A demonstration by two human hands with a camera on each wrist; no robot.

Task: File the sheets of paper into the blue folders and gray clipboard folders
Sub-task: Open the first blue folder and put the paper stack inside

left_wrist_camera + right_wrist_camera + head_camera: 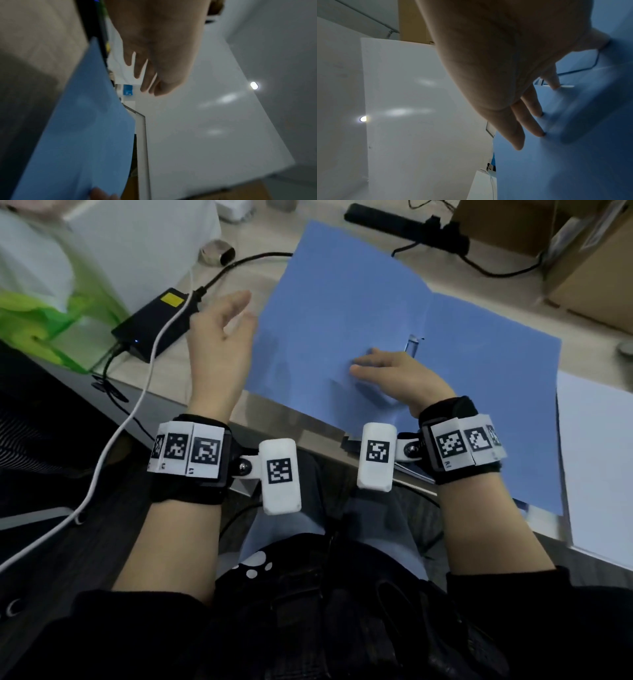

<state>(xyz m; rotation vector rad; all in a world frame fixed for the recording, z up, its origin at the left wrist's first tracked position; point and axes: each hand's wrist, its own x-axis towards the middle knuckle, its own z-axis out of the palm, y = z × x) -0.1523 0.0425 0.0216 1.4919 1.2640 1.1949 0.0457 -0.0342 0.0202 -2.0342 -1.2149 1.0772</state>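
A blue folder (pixel 359 313) lies spread open across the desk, its left flap raised a little. My right hand (pixel 394 371) rests flat on the left flap near the fold, fingers straight, fingertips (pixel 541 133) pressing the blue folder (pixel 573 148). A small clear clip (pixel 412 344) sits at the fold just beyond that hand. My left hand (pixel 222 333) hovers beside the flap's left edge, fingers straight and holding nothing; in the left wrist view this left hand (pixel 154 67) is apart from the blue folder (pixel 82 128). White sheets of paper (pixel 599 460) lie at the right.
A black power adapter (pixel 154 323) with a white cable (pixel 137 412) and a black cord sits left of the folder. A green bag (pixel 44 320) is at the far left. A cardboard box (pixel 589 258) and a black bar (pixel 404 227) stand at the back.
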